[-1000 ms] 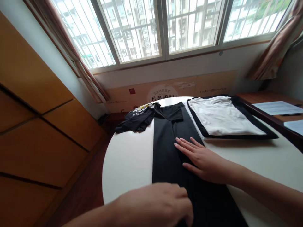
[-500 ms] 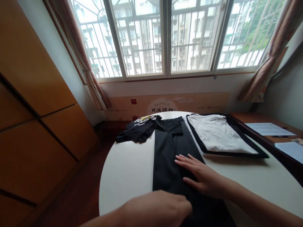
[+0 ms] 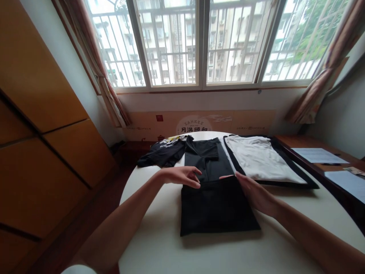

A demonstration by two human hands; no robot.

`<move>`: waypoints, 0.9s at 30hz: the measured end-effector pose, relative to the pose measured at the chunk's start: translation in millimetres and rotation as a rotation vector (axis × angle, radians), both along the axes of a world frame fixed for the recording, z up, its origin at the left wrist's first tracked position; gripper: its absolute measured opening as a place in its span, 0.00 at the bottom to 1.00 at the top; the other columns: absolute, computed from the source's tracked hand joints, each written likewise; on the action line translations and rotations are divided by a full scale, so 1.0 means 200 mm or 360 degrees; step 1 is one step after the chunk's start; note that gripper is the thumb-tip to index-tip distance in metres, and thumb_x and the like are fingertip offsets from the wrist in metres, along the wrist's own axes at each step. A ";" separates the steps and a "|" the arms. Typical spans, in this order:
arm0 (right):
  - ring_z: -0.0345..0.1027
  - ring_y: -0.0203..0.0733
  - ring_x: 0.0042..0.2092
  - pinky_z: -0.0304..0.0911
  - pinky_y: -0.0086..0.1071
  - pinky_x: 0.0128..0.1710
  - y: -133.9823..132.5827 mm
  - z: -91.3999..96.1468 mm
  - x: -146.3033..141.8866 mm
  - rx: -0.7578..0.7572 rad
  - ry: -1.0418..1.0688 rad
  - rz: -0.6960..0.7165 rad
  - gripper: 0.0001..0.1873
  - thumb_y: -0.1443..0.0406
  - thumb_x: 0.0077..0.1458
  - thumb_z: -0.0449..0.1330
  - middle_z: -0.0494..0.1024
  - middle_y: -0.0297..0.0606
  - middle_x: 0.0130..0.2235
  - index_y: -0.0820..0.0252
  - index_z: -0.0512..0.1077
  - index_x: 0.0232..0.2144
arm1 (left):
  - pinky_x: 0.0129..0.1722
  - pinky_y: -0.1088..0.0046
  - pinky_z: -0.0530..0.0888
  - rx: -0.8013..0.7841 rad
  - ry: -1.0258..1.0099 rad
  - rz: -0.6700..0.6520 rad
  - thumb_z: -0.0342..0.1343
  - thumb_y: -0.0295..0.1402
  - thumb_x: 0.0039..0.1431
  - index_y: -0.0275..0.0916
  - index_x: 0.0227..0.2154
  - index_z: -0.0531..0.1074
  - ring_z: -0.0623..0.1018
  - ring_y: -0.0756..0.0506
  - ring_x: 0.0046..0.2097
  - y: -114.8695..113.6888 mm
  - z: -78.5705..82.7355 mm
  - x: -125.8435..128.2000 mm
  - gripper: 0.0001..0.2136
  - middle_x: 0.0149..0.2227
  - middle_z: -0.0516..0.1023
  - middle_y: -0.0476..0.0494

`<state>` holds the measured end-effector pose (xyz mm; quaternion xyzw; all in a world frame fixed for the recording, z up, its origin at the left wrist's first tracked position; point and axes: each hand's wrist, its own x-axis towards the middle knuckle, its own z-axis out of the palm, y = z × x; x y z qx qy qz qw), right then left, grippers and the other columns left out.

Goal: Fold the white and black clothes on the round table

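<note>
A black T-shirt (image 3: 216, 205) lies in a long strip down the middle of the white round table (image 3: 154, 232). Its near end is doubled back over the strip, and a short sleeve shows at the far end. At the left corner of the doubled part is my left hand (image 3: 181, 176), its thumb and fingers curved and apart with no cloth between them. My right hand (image 3: 255, 194) is at the right corner, where the cloth edge runs between its thumb and a finger. Part of that hand's fingers is hidden by the cloth.
A crumpled black shirt with print (image 3: 162, 154) lies at the far left of the table. White and black folded clothes (image 3: 262, 160) are stacked at the right. Papers (image 3: 319, 155) rest on a brown desk beyond. Windows and an orange cabinet (image 3: 48, 160) surround the table.
The near end of the black T-shirt has been folded away from me over the rest. My left hand has moved forward from the near edge and opened; my right hand has shifted to the right edge.
</note>
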<state>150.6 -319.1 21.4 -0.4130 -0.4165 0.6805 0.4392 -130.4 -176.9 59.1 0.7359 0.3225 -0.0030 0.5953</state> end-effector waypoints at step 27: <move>0.71 0.47 0.45 0.65 0.35 0.47 -0.12 0.15 0.06 0.0622 -0.1196 0.0474 0.22 0.48 0.58 0.67 0.79 0.37 0.43 0.57 0.79 0.47 | 0.34 0.73 0.76 -0.0097 0.0106 -0.0907 0.73 0.46 0.52 0.39 0.38 0.74 0.78 0.46 0.36 -0.25 0.04 0.14 0.20 0.32 0.79 0.53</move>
